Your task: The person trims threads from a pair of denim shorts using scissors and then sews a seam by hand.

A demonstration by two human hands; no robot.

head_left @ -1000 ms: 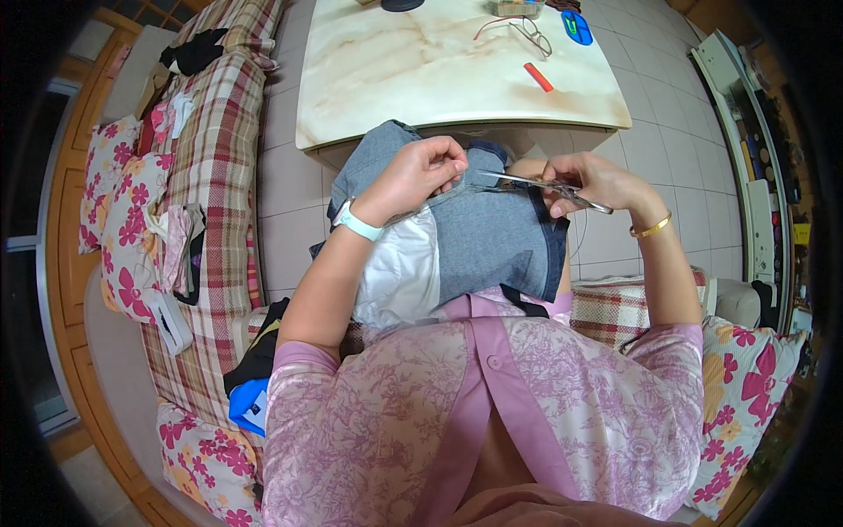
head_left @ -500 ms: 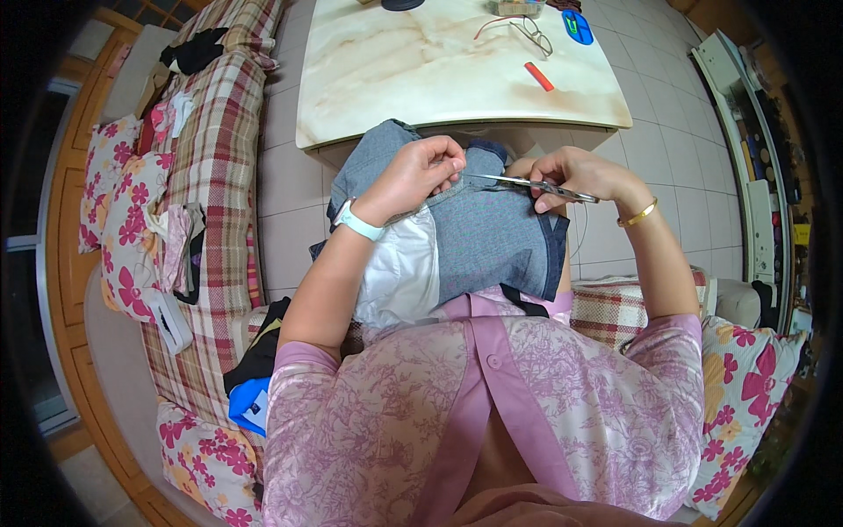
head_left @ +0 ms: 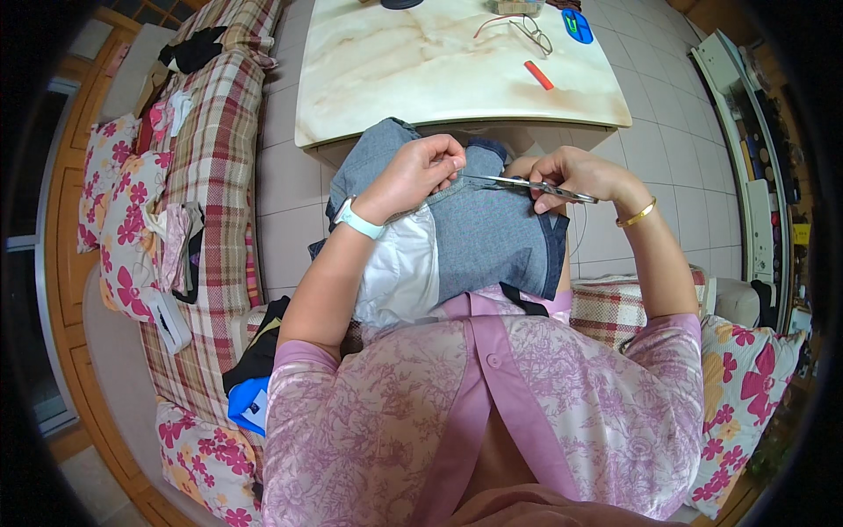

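A grey-blue denim garment (head_left: pixel 487 233) with a white lining (head_left: pixel 399 268) lies across my lap. My left hand (head_left: pixel 420 171) pinches the garment's upper edge, a pale band on its wrist. My right hand (head_left: pixel 575 176) grips metal scissors (head_left: pixel 518 183) whose blades point left toward the pinched cloth. A gold bangle circles the right wrist.
A marble-topped table (head_left: pixel 395 79) stands just beyond my knees, with glasses (head_left: pixel 531 33), a red stick (head_left: pixel 539 75) and a blue object (head_left: pixel 577 25) on it. A plaid sofa (head_left: pixel 206 176) with floral cushions runs along the left. Tiled floor and a shelf unit lie to the right.
The scissors and my right hand have shifted slightly along the cloth's edge. My left hand keeps its pinch in the same place.
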